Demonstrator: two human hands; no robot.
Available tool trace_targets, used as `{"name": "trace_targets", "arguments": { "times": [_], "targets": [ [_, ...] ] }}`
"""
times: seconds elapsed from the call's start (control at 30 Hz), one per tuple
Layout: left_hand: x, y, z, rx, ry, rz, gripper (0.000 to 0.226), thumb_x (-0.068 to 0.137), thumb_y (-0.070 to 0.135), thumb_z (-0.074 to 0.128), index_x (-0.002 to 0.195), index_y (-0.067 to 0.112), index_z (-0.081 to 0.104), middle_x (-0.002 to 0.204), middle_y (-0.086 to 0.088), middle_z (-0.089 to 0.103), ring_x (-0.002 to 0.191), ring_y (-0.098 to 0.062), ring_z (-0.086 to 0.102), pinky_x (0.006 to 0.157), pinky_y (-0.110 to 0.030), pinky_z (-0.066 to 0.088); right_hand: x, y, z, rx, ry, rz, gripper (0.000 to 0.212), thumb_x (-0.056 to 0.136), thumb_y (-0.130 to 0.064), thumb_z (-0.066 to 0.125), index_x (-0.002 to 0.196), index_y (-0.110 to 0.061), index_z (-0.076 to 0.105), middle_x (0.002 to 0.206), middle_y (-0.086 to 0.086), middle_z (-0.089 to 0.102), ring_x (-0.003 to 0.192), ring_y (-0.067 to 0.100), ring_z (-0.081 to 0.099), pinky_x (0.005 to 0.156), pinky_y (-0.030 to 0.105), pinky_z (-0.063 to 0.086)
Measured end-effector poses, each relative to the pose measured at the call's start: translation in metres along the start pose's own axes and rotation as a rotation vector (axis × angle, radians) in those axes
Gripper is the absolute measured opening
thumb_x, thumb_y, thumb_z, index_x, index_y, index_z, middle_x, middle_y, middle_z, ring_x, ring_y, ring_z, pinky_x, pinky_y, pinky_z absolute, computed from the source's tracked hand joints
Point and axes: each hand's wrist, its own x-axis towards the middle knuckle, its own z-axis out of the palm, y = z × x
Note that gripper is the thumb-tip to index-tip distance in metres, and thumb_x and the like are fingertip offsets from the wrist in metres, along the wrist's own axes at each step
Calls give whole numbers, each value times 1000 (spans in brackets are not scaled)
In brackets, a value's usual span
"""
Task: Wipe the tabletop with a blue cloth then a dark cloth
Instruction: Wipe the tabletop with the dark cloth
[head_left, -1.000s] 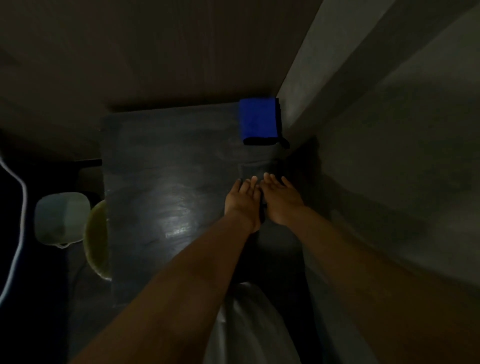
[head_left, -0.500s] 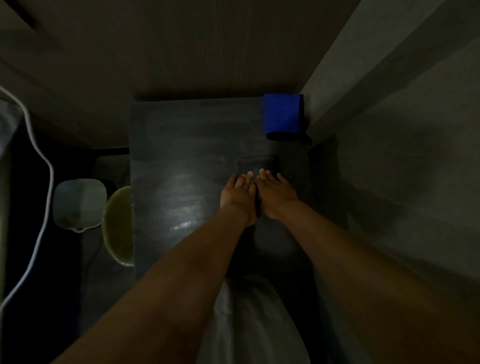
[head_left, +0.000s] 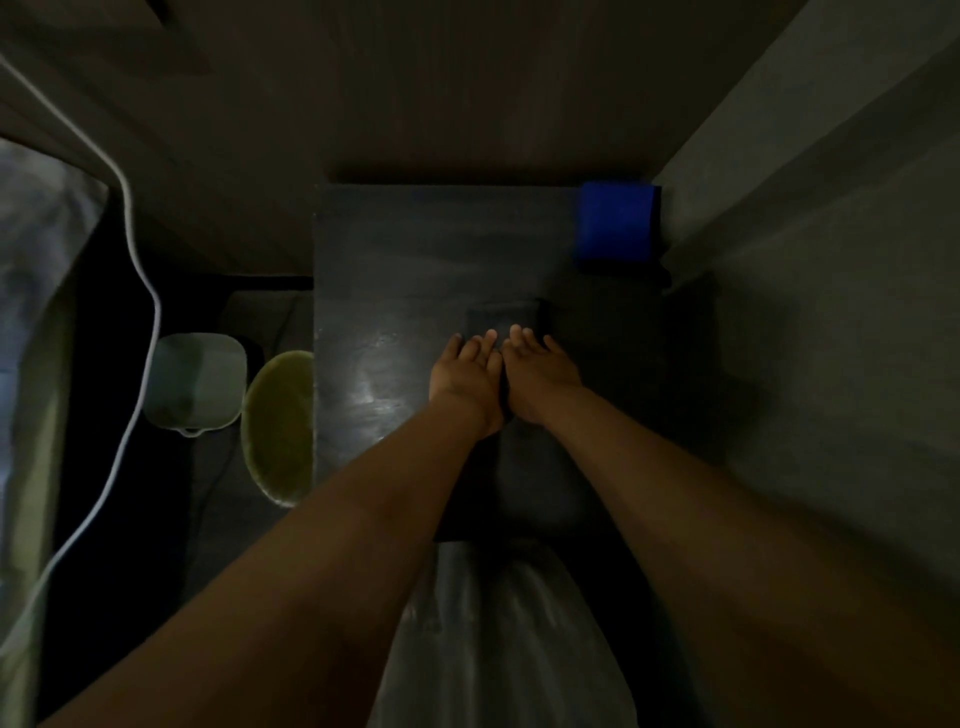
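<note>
The dark tabletop (head_left: 395, 291) fills the middle of the dim view. A folded blue cloth (head_left: 615, 221) lies at its far right corner, against the wall. A dark cloth (head_left: 506, 314) lies flat near the table's middle, hard to make out. My left hand (head_left: 465, 376) and my right hand (head_left: 540, 371) rest side by side, palms down, fingers stretched forward. Their fingertips lie on the near edge of the dark cloth. Neither hand grips anything.
A grey wall (head_left: 810, 312) runs along the table's right side. Left of the table stand a pale square container (head_left: 195, 382) and a yellow-green round lid (head_left: 280, 421). A white cable (head_left: 135, 270) hangs further left. My light clothing (head_left: 498, 639) shows below.
The view has shifted, so the table and blue cloth sit further right in frame. My hands stay together, their fingertips now on the dark cloth's near edge.
</note>
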Motion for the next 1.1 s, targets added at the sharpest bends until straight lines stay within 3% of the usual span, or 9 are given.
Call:
{"name": "trace_targets", "arguments": {
  "times": [1.1],
  "targets": [
    [-55, -123, 49, -101, 65, -155, 89, 90, 62, 40, 154, 14, 1, 162, -5, -6, 149, -19, -1, 119, -39, -4, 20, -138, -20, -53, 32, -147, 76, 96, -26, 50, 155, -12, 5, 163, 7, -5, 151, 20, -4, 123, 40, -1]
  ]
}}
